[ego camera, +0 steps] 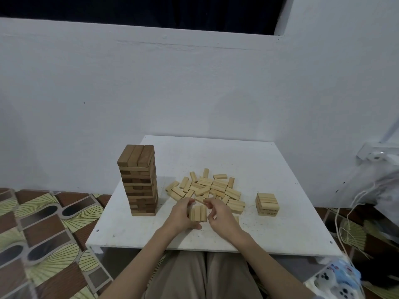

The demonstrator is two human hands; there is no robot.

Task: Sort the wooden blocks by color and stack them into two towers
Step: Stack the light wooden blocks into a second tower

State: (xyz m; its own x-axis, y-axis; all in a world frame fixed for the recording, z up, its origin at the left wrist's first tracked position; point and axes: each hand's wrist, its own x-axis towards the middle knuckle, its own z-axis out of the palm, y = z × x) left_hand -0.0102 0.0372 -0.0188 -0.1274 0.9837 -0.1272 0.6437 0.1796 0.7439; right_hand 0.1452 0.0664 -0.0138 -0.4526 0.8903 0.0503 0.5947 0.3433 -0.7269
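No readable text, label, brand, number or sign appears anywhere in this view. The faces of the wooden blocks on the white square board (248, 160) show only plain wood grain, both on the tall dark brown block tower (139, 180) at the board's left side and on the pale loose blocks (207, 187) at its middle. The blue and white printed plastic bag (339, 277) below the board's right corner carries a cartoon pattern too blurred to show any lettering.
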